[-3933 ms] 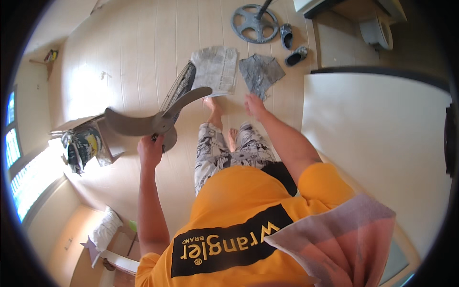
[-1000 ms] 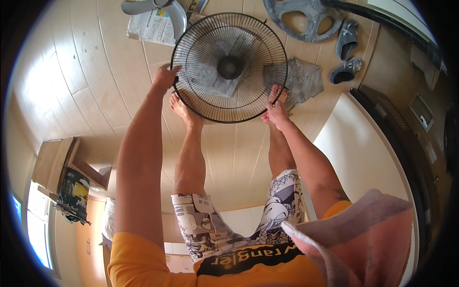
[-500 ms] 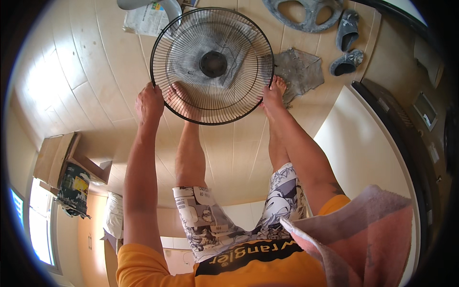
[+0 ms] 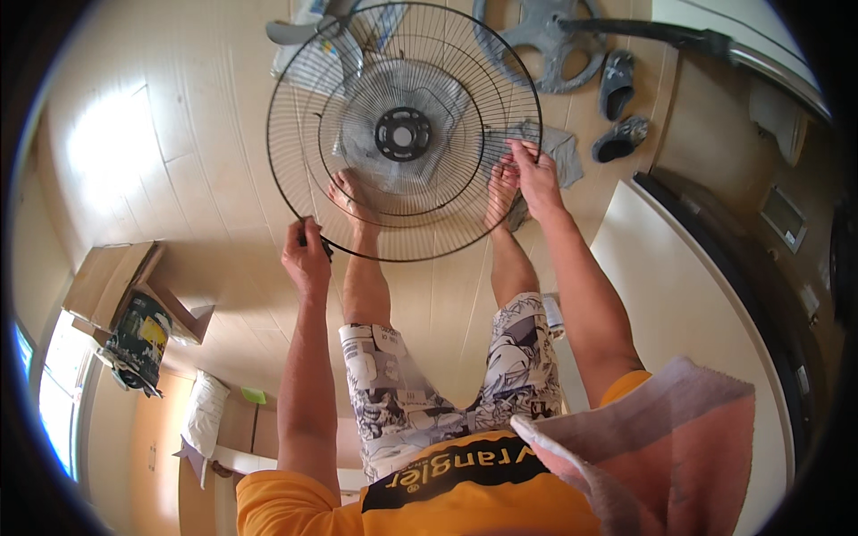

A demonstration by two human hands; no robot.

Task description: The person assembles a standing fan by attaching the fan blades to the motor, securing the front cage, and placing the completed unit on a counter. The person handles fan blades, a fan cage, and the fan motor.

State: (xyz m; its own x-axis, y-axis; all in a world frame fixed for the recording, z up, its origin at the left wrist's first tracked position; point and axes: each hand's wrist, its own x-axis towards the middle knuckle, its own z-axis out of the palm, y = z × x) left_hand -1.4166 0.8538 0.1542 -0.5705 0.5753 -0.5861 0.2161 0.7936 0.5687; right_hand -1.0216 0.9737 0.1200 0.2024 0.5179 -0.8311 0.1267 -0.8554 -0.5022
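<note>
A round black wire fan grille [image 4: 382,136] hangs in front of me, above the floor and my bare feet. Its hub is a dark ring with a paler centre. My left hand [image 4: 306,259] is closed on the rim at the lower left, where a small black piece shows by the fingers. On the right side, my right hand [image 4: 538,177] pinches the rim, its fingertips reaching over the wires. Through the wires I see a crumpled, clear plastic bag [image 4: 357,134] on the floor. A grey fan blade [image 4: 293,34] lies beyond the rim at the far left.
A grey wheel-shaped base [image 4: 559,76] lies at the far right, near a dark pole [image 4: 639,32]. Two dark clogs [image 4: 617,85] and a grey rag [image 4: 561,152] are on the floor. A white panel [image 4: 652,295] stands right. Cardboard boxes [image 4: 103,281] are at the left.
The grille has come closer and appears larger, and its hub shows a different face. My left hand has shifted down along the rim; my right hand has moved outward with its fingers over the wires.
</note>
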